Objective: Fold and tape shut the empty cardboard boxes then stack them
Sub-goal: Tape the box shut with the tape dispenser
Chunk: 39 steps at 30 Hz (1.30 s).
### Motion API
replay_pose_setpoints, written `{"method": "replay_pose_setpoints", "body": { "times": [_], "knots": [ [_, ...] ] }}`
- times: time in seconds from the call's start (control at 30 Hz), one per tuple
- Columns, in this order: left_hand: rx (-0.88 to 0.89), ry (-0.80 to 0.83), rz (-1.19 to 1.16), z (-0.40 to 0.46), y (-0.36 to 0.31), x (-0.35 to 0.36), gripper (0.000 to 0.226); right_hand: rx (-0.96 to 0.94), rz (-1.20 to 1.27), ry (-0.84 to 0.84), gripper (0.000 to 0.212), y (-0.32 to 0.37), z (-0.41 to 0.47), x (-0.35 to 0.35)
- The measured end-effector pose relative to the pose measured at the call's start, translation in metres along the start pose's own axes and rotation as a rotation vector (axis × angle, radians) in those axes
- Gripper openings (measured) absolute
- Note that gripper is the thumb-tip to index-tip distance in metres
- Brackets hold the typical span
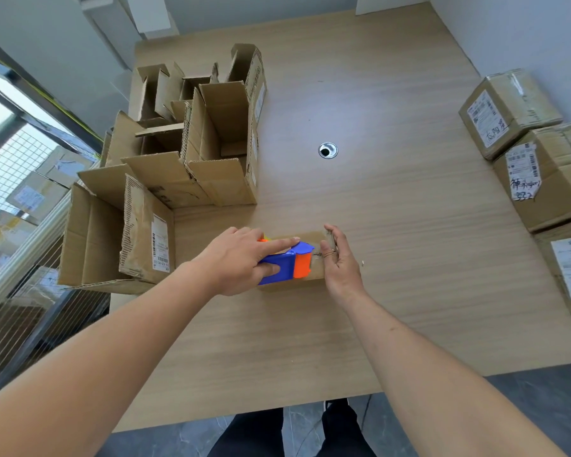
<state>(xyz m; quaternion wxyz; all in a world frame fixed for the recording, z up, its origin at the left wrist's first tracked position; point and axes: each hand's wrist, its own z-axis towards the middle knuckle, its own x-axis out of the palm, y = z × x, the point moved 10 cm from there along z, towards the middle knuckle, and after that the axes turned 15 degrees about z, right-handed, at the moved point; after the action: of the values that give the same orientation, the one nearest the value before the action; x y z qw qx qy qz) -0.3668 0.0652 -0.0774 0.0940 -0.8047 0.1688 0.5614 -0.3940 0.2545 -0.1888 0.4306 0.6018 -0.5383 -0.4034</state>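
Observation:
A small closed cardboard box (314, 238) lies on the wooden table (393, 225) in front of me. On top of it sits a blue and orange tape dispenser (290, 263). My left hand (241, 260) grips the dispenser, index finger stretched along its top. My right hand (338, 258) holds the box's right end, thumb on top and fingers down the side. Several open, empty cardboard boxes (218, 143) stand in a cluster at the left of the table.
Taped boxes with shipping labels (508, 110) are stacked at the table's right edge. A round cable hole (327, 150) sits mid-table. A wire rack with more parcels (30, 196) stands left of the table. My legs show below the near edge.

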Motion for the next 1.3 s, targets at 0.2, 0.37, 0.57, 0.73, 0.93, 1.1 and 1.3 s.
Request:
{"method": "replay_pose_setpoints", "body": {
  "times": [0.2,0.37,0.57,0.73,0.93,1.1,1.3],
  "knots": [
    [-0.129,0.227,-0.278,-0.049,0.061,0.030,0.056,-0.016,-0.082,-0.018,0.034,0.008,-0.004,-0.001],
    [-0.170,0.266,-0.487,-0.058,0.067,0.048,0.054,-0.013,-0.143,0.011,0.036,0.014,-0.006,-0.003],
    [-0.221,0.339,-0.688,-0.050,0.079,0.070,0.052,-0.017,-0.217,0.026,0.035,0.010,-0.002,-0.003],
    [-0.231,0.395,-0.769,-0.044,0.079,0.077,0.052,-0.129,-0.534,-0.115,0.040,0.024,-0.003,-0.010],
    [-0.199,0.380,-0.828,-0.038,0.061,0.076,0.050,-0.491,-0.848,-0.090,0.046,0.050,-0.035,0.037],
    [-0.134,0.353,-0.884,-0.032,0.038,0.069,0.047,-0.303,-1.011,0.052,0.066,0.021,-0.026,0.032],
    [-0.012,0.299,-0.845,-0.035,0.017,0.056,0.061,-0.242,-1.073,0.099,0.071,0.023,-0.012,0.020]
  ]
}}
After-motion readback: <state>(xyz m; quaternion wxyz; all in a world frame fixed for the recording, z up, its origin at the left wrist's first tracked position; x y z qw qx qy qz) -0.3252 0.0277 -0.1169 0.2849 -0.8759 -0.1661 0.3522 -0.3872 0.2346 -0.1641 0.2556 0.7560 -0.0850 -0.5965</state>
